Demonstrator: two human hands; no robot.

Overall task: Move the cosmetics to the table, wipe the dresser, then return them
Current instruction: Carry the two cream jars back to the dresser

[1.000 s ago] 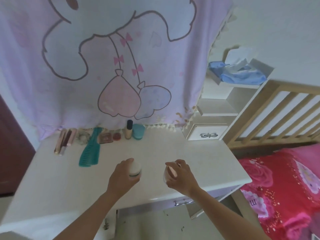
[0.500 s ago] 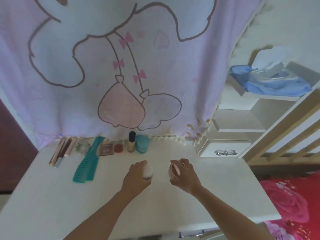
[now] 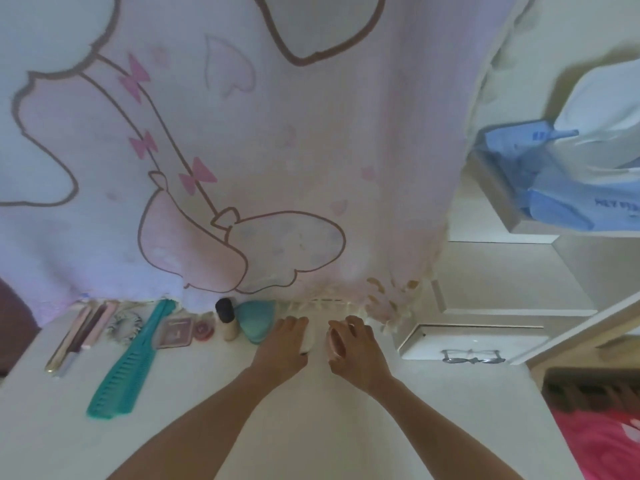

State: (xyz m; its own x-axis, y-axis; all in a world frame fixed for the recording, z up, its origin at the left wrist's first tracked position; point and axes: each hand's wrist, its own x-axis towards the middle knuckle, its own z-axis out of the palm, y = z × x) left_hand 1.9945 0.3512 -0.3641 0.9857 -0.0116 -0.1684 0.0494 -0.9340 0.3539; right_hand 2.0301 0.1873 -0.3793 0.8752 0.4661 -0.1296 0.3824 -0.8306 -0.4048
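My left hand [image 3: 282, 344] grips a white jar [image 3: 307, 339] and my right hand [image 3: 356, 348] grips a white and pink jar [image 3: 331, 341], both low at the back of the white dresser top [image 3: 311, 417], right of a teal case [image 3: 256, 322]. Along the back edge lie a dark-capped bottle [image 3: 227, 318], a small red pot [image 3: 202, 330], a pink compact [image 3: 175, 332], a teal comb [image 3: 133, 362], a hair tie [image 3: 124, 325] and several pink and gold tubes [image 3: 78, 336]. Whether the jars touch the surface is hidden by my fingers.
A pink cartoon cloth [image 3: 242, 150] hangs over the back of the dresser. To the right stand a small white drawer with a bow handle [image 3: 472, 348], shelves, and a blue tissue pack [image 3: 568, 188]. A red bedspread [image 3: 602, 445] lies at the lower right.
Both hands have carried their jars forward from the dresser's front area to its back edge, next to the teal case. The camera has moved closer to the dresser.
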